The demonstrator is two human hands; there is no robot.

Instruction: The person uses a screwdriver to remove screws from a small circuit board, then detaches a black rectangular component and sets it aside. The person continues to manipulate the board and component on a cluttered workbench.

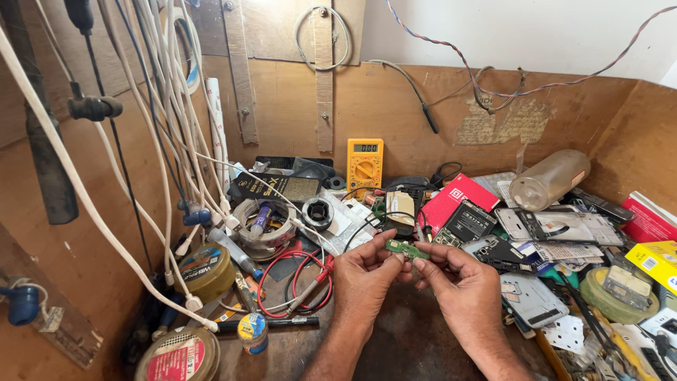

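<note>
From the head view we see our left hand (364, 276) and right hand (462, 286) meeting over the near middle of the cluttered table (395, 339), each grip pinched on one end of a small green circuit board (405, 248) held just above it. Far behind stands a yellow multimeter (365, 164); red test leads (300, 279) coil just left, and phone parts (536, 233) lie right.

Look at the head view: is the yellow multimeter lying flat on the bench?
No, the yellow multimeter stands upright against the wooden back wall.
</note>
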